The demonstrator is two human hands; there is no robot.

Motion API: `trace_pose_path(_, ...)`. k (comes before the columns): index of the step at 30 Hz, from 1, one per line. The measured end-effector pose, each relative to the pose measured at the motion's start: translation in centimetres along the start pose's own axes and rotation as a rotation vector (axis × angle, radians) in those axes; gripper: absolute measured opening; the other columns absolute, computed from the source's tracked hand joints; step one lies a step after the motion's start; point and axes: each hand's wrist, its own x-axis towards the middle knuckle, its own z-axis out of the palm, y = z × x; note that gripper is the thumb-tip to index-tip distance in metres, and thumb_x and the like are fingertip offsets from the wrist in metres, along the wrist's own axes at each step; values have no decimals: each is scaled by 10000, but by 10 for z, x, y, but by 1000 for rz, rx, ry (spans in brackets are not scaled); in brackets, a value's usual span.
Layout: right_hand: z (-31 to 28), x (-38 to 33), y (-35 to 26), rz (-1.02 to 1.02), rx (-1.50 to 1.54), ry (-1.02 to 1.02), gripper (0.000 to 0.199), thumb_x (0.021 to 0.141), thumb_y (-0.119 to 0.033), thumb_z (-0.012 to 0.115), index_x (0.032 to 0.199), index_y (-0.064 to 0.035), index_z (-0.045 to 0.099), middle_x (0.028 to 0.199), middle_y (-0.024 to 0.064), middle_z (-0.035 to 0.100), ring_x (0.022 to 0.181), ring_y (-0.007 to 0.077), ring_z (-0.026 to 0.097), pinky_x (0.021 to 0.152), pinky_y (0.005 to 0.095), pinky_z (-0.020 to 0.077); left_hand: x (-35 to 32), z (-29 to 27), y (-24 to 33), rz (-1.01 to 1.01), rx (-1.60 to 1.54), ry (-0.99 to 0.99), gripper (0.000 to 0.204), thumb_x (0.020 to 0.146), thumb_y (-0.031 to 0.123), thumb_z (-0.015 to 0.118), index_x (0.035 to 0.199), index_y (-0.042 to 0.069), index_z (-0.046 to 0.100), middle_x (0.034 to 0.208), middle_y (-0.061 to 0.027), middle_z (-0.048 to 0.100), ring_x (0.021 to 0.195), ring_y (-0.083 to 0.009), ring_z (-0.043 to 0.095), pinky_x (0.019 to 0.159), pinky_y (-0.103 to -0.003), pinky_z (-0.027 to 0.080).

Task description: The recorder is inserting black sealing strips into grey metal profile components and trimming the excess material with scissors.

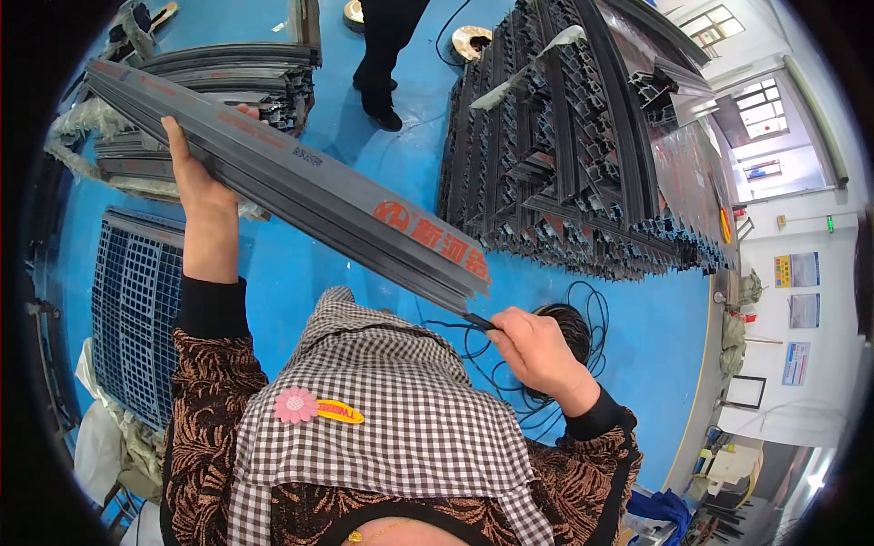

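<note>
A long grey metal profile point(300, 173) with red printing and a film-like face slants across in front of me, its far end at upper left and its near end by my right hand. Around its underside, my left hand point(208, 187) is closed, with fingertips showing over the far edge. My right hand point(542, 350) pinches a thin black strip point(477, 321) at the profile's near end. Whether the strip sits inside a groove there, I cannot tell. Beyond that hand lies a coil of black strip point(566, 338) on the blue floor, loose loops spread around it.
A tall stack of dark profiles point(564, 155) stands ahead to the right. More profiles point(232, 68) lie stacked at upper left, above a dark plastic grid point(137, 300). A person's legs point(387, 64) show between the stacks. Behind the right stack runs a white wall point(833, 318).
</note>
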Motion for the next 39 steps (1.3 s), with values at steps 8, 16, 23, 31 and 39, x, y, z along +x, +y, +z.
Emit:
trace_pose_path(8, 0, 11, -5, -46, 53, 84, 94, 822, -59, 569, 900, -8, 551, 723, 72, 539, 523, 231, 459, 501, 312, 370, -6, 13, -2, 32, 16, 35, 674, 860, 562, 510, 1120, -60, 491, 1031, -209, 589, 963, -307, 599, 950, -469, 445)
trace_pose_path(16, 3, 14, -1, -73, 131, 88, 103, 837, -62, 584, 915, -26, 526, 745, 68, 541, 538, 229, 487, 493, 317, 386, -12, 16, -5, 65, 58, 27, 652, 857, 567, 511, 1099, -39, 505, 1017, -197, 592, 941, -294, 602, 939, -460, 449)
trace_pose_path(23, 18, 17, -15, -15, 273, 163, 94, 828, -47, 592, 905, -17, 547, 746, 75, 549, 553, 226, 487, 506, 313, 393, -2, -9, 3, 7, 8, -81, 627, 851, 556, 536, 1107, -16, 502, 1012, -187, 594, 936, -282, 602, 932, -440, 458)
trace_pose_path(31, 41, 24, -6, 39, 355, 316, 113, 851, -44, 561, 942, 14, 594, 740, 68, 578, 560, 184, 469, 538, 291, 397, -10, 9, -15, 28, -27, 14, 600, 871, 563, 507, 1162, 39, 484, 927, -146, 623, 862, -259, 633, 804, -378, 529)
trace_pose_path(39, 33, 5, -4, 133, 589, 253, 132, 901, -110, 537, 945, -3, 600, 747, 73, 605, 583, 203, 514, 552, 308, 392, -20, 20, -8, 52, -24, -66, 557, 886, 557, 492, 1102, 43, 487, 919, -132, 606, 795, -237, 614, 753, -369, 510)
